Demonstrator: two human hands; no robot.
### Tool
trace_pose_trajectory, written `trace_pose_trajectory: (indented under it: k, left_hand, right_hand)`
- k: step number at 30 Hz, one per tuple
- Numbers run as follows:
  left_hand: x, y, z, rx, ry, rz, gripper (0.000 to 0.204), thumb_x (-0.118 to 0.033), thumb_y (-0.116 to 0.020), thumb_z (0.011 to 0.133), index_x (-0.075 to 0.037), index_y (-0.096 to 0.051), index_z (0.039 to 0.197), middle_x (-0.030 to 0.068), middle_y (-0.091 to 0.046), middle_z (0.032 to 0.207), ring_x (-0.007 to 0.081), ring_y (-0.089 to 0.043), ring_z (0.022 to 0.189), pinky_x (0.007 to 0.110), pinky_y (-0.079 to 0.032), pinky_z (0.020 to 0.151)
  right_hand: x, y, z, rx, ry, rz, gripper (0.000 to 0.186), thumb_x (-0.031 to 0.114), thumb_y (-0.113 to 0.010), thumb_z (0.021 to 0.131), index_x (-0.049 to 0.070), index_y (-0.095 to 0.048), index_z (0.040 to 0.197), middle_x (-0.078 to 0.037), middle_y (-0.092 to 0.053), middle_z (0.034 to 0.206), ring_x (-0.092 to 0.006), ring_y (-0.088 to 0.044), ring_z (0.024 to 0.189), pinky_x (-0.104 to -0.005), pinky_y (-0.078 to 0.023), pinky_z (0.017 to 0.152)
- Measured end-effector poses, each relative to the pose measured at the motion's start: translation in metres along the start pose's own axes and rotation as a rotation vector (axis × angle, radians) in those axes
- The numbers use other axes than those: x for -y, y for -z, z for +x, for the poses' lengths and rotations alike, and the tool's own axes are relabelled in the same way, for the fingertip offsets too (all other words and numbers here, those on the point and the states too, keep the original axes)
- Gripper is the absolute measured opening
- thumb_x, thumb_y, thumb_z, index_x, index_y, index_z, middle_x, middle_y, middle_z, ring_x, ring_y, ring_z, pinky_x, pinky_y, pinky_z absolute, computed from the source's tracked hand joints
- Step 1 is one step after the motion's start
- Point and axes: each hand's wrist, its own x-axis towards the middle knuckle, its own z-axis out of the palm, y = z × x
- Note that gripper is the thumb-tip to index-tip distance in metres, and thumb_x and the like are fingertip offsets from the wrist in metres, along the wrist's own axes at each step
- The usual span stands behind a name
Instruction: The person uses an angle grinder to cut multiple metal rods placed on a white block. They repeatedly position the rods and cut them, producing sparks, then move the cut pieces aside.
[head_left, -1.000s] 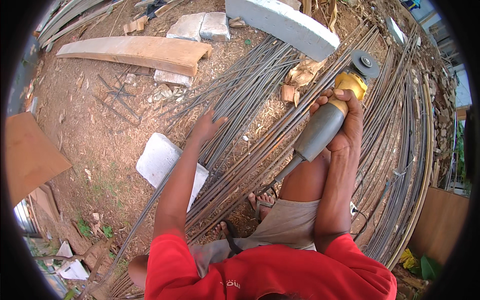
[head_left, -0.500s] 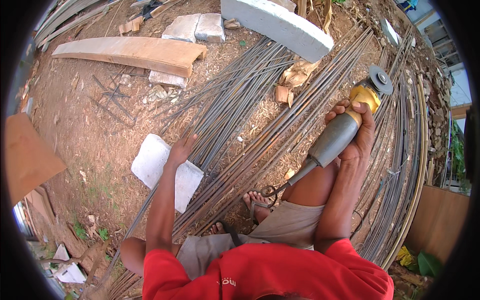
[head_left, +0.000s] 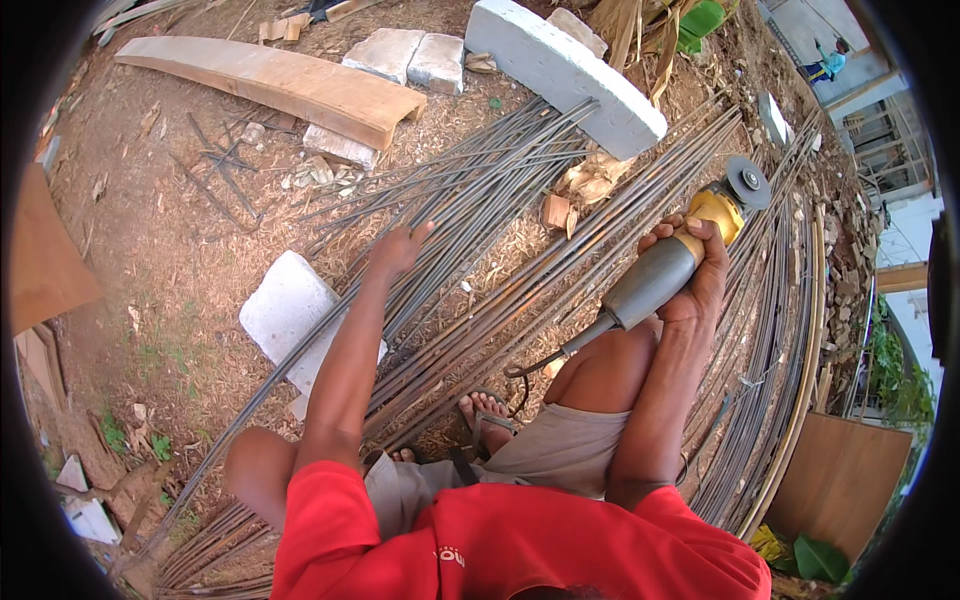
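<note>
My right hand (head_left: 702, 271) is wrapped round a yellow-and-grey angle grinder (head_left: 644, 290), its disc (head_left: 749, 181) up and to the right and its cord trailing down toward my sandalled foot (head_left: 485, 425). My left hand (head_left: 400, 247) is over a pile of steel rods (head_left: 480, 190), fingers slightly bent and apart; whether it touches a rod is unclear. A white block (head_left: 280, 300) lies just below and left of that hand. More rusty rods (head_left: 530, 300) run diagonally beneath the grinder.
A wooden plank (head_left: 265, 80), pale slabs (head_left: 375, 58) and a long concrete block (head_left: 560, 75) lie at the top. Long rods (head_left: 760, 390) curve along the right beside a brown board (head_left: 840, 480). A person in blue (head_left: 825, 66) is at the far upper right. Another board (head_left: 50, 250) is at left.
Over the last second my left hand has dipped, then risen up and right over the rods. The grinder, still in my right hand, sits lower in view, and the surroundings have shifted with my head.
</note>
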Motion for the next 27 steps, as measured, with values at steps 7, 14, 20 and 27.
trace_pose_trajectory:
  k: [7,14,20,27]
  left_hand:
    - [-0.003,0.009,-0.002,0.141,-0.013,-0.043,0.103,-0.086,-0.036,0.105,0.002,-0.066,0.149,0.0298,-0.068,0.147,0.0476,-0.065,0.137,0.057,-0.047,0.117]
    - [0.054,0.036,-0.067,-0.322,-0.238,-0.340,0.057,-0.052,-0.082,0.099,-0.004,-0.072,0.127,0.0203,-0.074,0.120,0.0379,-0.073,0.113,0.049,-0.058,0.099]
    - [0.179,0.070,-0.187,-0.879,-0.137,0.088,0.055,-0.041,-0.096,0.085,-0.007,-0.070,0.119,0.0145,-0.066,0.120,0.0341,-0.067,0.117,0.048,-0.055,0.101]
    - [0.277,0.057,-0.301,-0.441,0.378,0.184,0.093,-0.091,-0.073,0.082,-0.003,-0.076,0.112,0.0209,-0.076,0.103,0.0393,-0.074,0.107,0.054,-0.058,0.098]
  right_hand:
    - [-0.016,0.004,0.014,0.107,-0.093,-0.045,0.016,0.008,-0.075,0.088,0.000,-0.065,0.097,-0.012,-0.070,0.089,-0.0246,-0.070,0.080,-0.0439,-0.066,0.081]
    - [-0.055,-0.011,0.016,0.153,-0.140,-0.270,0.022,0.010,-0.075,0.089,0.000,-0.063,0.105,-0.011,-0.069,0.089,-0.0231,-0.070,0.082,-0.0427,-0.066,0.082]
    - [-0.123,-0.032,0.002,0.224,-0.194,-0.627,0.019,0.006,-0.073,0.089,0.000,-0.065,0.106,-0.012,-0.069,0.087,-0.0232,-0.071,0.075,-0.0391,-0.063,0.072]
    - [-0.223,-0.022,-0.026,0.552,-0.224,-1.019,0.027,0.000,-0.076,0.085,-0.003,-0.065,0.109,-0.010,-0.073,0.086,-0.0191,-0.071,0.073,-0.0334,-0.057,0.067]
